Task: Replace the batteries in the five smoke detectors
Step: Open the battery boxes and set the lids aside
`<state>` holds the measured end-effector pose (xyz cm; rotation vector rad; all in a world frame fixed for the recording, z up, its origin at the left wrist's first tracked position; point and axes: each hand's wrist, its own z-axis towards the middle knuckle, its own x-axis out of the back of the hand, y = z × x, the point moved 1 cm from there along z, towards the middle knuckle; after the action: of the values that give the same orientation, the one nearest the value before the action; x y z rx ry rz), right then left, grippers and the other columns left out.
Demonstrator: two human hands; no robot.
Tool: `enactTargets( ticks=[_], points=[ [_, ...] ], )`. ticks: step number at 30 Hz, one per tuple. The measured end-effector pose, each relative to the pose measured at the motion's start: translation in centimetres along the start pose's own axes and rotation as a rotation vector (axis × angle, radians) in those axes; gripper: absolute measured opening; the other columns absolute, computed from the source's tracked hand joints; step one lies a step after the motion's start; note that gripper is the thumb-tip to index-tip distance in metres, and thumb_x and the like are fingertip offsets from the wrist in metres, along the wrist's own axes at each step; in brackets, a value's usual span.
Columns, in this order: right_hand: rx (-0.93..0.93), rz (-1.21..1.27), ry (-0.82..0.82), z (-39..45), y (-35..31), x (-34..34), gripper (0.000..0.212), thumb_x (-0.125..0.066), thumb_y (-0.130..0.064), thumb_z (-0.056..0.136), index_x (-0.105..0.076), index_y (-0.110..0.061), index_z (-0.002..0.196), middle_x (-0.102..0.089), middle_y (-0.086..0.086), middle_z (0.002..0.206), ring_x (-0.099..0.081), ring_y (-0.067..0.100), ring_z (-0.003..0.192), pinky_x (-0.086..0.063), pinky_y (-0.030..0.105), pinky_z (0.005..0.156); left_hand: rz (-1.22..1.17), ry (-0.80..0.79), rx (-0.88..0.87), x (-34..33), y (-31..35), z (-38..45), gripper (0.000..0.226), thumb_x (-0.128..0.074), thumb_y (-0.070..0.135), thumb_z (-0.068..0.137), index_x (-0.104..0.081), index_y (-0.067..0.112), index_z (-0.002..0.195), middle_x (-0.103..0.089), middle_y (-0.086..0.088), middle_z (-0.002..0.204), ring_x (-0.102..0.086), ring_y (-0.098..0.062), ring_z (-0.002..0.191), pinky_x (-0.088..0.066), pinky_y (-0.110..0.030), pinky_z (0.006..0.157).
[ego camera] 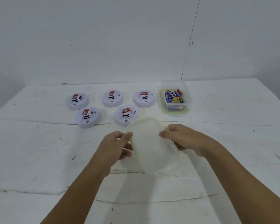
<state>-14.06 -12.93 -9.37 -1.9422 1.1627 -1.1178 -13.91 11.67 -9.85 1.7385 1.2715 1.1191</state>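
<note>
Translucent plastic with a pale green rim, the lid (152,146) is held above the table (38,151), nearer the person than the five smoke detectors (103,107). The left hand (118,146) pinches its left edge and the right hand (181,139) grips its right edge, so both are grasping it. It looks light, thin and somewhat flexible, best held by the stiffer rim. It tilts, with its long axis running from the person toward the detectors. The detectors look like light, rigid shells, each lying flat with a red rectangular battery showing on top; the round rim seems the safest hold. Right of the detectors, an open container (176,96) holds loose batteries (174,96), small, hard and likely to roll.
</note>
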Motion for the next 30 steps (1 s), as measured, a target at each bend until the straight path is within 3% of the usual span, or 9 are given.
enactTargets(
  ticks=[2, 6, 10, 14, 19, 26, 28, 30],
  points=[
    [-0.007, 0.101, 0.064, 0.0, 0.3, -0.6, 0.034, -0.067, -0.045, 0.097, -0.047, -0.019, 0.087, -0.055, -0.014, 0.062, -0.050, 0.003, 0.047, -0.043, 0.018, 0.053, 0.000, -0.004, -0.016, -1.1, 0.5, 0.9, 0.038, -0.064, 0.041, 0.101, -0.068, 0.004, 0.107, -0.076, -0.008, 0.085, -0.068, -0.016, 0.062, -0.055, -0.029, 0.067],
    [0.034, 0.283, 0.264, 0.8, 1.0, -2.0, 0.050, -0.073, -0.058, 0.088, -0.043, -0.018, 0.087, -0.051, -0.001, 0.075, -0.049, 0.009, 0.054, -0.038, 0.017, 0.044, -0.008, -0.056, -0.008, -2.3, 1.0, 2.1, 0.046, -0.068, 0.054, 0.094, -0.066, 0.010, 0.108, -0.077, -0.011, 0.106, -0.073, -0.026, 0.082, -0.061, -0.046, 0.092],
    [0.080, 0.251, 0.362, 1.4, 1.6, -2.9, 0.057, -0.074, -0.069, 0.081, -0.043, -0.020, 0.080, -0.053, -0.005, 0.072, -0.052, 0.015, 0.064, -0.041, 0.028, 0.058, -0.007, -0.179, 0.090, -1.7, 0.3, 2.2, 0.061, -0.073, 0.064, 0.084, -0.071, 0.009, 0.112, -0.080, -0.006, 0.101, -0.075, -0.034, 0.102, -0.057, -0.053, 0.098],
    [0.080, 0.266, 0.368, 2.1, 1.0, -3.4, 0.058, -0.074, -0.067, 0.082, -0.040, -0.021, 0.078, -0.046, -0.008, 0.064, -0.046, 0.014, 0.058, -0.036, 0.027, 0.055, -0.043, -0.214, 0.121, -0.5, 0.4, 3.1, 0.061, -0.076, 0.061, 0.082, -0.075, 0.009, 0.114, -0.079, -0.009, 0.107, -0.072, -0.037, 0.110, -0.055, -0.054, 0.103],
    [0.079, 0.342, 0.321, 2.7, 1.6, -3.9, 0.064, -0.076, -0.074, 0.074, -0.046, -0.019, 0.083, -0.056, 0.000, 0.075, -0.055, 0.019, 0.066, -0.044, 0.036, 0.063, -0.076, -0.256, 0.128, -0.8, 0.5, 3.3, 0.064, -0.077, 0.060, 0.076, -0.074, 0.012, 0.119, -0.079, -0.007, 0.110, -0.075, -0.031, 0.105, -0.057, -0.050, 0.101],
    [0.084, 0.417, 0.278, 3.2, 1.9, -3.9, 0.066, -0.081, -0.073, 0.069, -0.048, -0.017, 0.085, -0.060, 0.003, 0.079, -0.059, 0.023, 0.071, -0.047, 0.041, 0.066, -0.093, -0.276, 0.146, -0.8, 0.5, 3.6, 0.053, -0.076, 0.055, 0.083, -0.075, 0.016, 0.119, -0.079, -0.005, 0.111, -0.076, -0.027, 0.105, -0.056, -0.048, 0.102],
    [0.081, 0.428, 0.263, 3.3, 2.0, -3.9, 0.073, -0.082, -0.077, 0.062, -0.049, -0.016, 0.085, -0.062, 0.006, 0.082, -0.061, 0.024, 0.074, -0.049, 0.044, 0.069, -0.093, -0.283, 0.150, -0.8, 0.6, 3.6, 0.051, -0.076, 0.054, 0.084, -0.075, 0.016, 0.119, -0.079, -0.004, 0.111, -0.076, -0.027, 0.105, -0.057, -0.048, 0.102],
    [0.076, 0.413, 0.252, 3.3, 1.9, -3.9, 0.086, -0.081, -0.080, 0.060, -0.053, -0.004, 0.091, -0.067, 0.012, 0.087, -0.064, 0.027, 0.075, -0.055, 0.050, 0.073, -0.118, -0.260, 0.133, -0.8, 0.6, 3.6, 0.050, -0.077, 0.050, 0.085, -0.074, 0.015, 0.120, -0.079, -0.005, 0.110, -0.076, -0.028, 0.104, -0.057, -0.050, 0.100]
  ],
)
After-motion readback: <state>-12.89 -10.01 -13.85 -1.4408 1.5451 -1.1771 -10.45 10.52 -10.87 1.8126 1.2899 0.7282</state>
